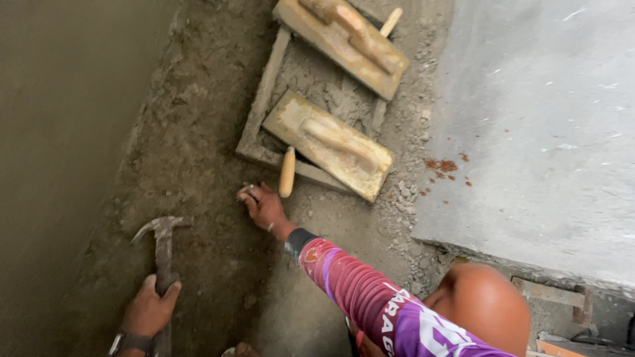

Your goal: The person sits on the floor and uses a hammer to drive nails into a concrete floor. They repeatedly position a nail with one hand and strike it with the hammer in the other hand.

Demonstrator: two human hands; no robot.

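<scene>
The claw hammer [162,248] is sitting head-up over the dirty floor [205,132], near the lower left of the view, with a dull, rusty-looking metal head, curved claws pointing left and a straight shaft caked in grey dust. The left hand [149,309] is wrapping around the lower part of that shaft, grip clenched on it, and there's a dark watch band [131,342] at the wrist. Off to the right, well apart from the hammer, the right hand [264,206] is pressing down on the floor with fingers curled around some small greyish bit; I honestly can't tell what it is, so the grip is closed on something tiny and unclear. That arm is wearing a tight sleeve [370,297] in maroon and purple with white lettering and a black cuff. Just beside the right hand's fingertips, a smooth pale wooden handle [287,171] is poking out from a shallow rectangular mortar tray [263,92] with rough, crusted walls and lumpy grey mortar inside. Two flat wooden floats [327,145] with rounded handles are lying across the tray, both smeared with cement. The floor is looking gritty and crumbly, with gravel scattered toward a smooth grey concrete slab [542,119] on the right, which has some reddish crumbs [442,165] on it.
</scene>
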